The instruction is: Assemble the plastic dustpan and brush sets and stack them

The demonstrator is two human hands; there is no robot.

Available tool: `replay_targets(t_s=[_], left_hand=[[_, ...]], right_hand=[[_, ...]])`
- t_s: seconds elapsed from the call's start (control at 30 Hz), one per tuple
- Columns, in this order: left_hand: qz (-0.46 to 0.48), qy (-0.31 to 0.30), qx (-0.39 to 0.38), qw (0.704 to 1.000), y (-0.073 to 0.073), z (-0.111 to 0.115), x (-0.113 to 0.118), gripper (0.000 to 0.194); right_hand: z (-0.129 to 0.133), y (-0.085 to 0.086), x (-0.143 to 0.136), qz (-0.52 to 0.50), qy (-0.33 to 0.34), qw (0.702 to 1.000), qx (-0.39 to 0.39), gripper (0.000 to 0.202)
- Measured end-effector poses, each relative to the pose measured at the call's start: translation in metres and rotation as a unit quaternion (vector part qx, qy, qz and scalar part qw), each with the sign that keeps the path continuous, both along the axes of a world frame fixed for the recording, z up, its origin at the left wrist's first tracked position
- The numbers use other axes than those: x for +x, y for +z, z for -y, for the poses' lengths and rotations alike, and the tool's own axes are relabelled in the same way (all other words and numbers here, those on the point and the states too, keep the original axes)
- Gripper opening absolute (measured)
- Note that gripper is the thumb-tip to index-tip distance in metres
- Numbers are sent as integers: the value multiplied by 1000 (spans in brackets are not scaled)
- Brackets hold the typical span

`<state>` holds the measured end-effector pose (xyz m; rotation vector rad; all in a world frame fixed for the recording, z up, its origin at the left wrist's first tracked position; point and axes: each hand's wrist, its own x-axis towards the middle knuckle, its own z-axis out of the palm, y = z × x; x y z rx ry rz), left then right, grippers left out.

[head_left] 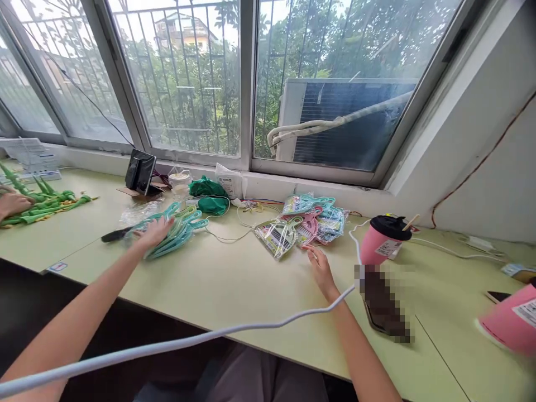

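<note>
My left hand (156, 233) rests over a pile of teal and pale green plastic pieces with loop handles (178, 237), which look like small dustpans. Its fingers are stretched out across the pile, and whatever lies under the palm is hidden. A black-ended piece (115, 234) sticks out to the left of it. On the right, my right hand (320, 265) is open at the near edge of several clear-wrapped packs (312, 220) in teal, pink and pale green. Its fingertips are close to the pink pack; I cannot tell whether they touch. The nearest wrapped pack (278, 237) is pale green.
A pink cup (377, 245) with a black lid and a phone (385, 307) stand right of my right arm. A white cable (209, 336) crosses in front. Behind are a propped tablet (140, 172) and green cloth (211, 195). Another person's hand (12, 205) is at far left.
</note>
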<state>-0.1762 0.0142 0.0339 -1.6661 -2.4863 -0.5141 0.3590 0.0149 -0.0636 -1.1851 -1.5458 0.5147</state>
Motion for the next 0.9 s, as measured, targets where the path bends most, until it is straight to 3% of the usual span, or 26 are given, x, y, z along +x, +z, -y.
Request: replay_targets(t_s=[0.1,0.17,0.33,0.43,0.5,0.6,0.7,0.8,0.9], left_hand=[[28,13,-42,999,-25,-16,4,75],[24,1,-35,999,-28,-27,-1,67],[24,23,-51,998,-4,-43,-3,63],[-29,26,52,998,9,-41,22,67],[-80,-20,122,989,10,-39,57,64],[-130,-192,9,973,-5,-43,135,58],[-102,-364,-86,922,-32,-56,219,62],[-90,-399,-86,908,-55,-61,283,55],[-117,-383,-36,916,-68,-37,319,55]], right_hand=[[-3,-4,0,-34,-10,999,-17,51],[-2,-4,-5,-23,-5,999,-31,46],[12,5,-19,84,-22,995,-46,26],[18,10,-23,125,-63,990,-28,24],[18,13,-25,134,-80,988,-20,25],[17,18,-28,151,-91,984,-34,26],[20,23,-32,193,-102,975,-46,29],[27,28,-33,245,-107,963,-26,32],[32,35,-31,283,-109,953,-24,30]])
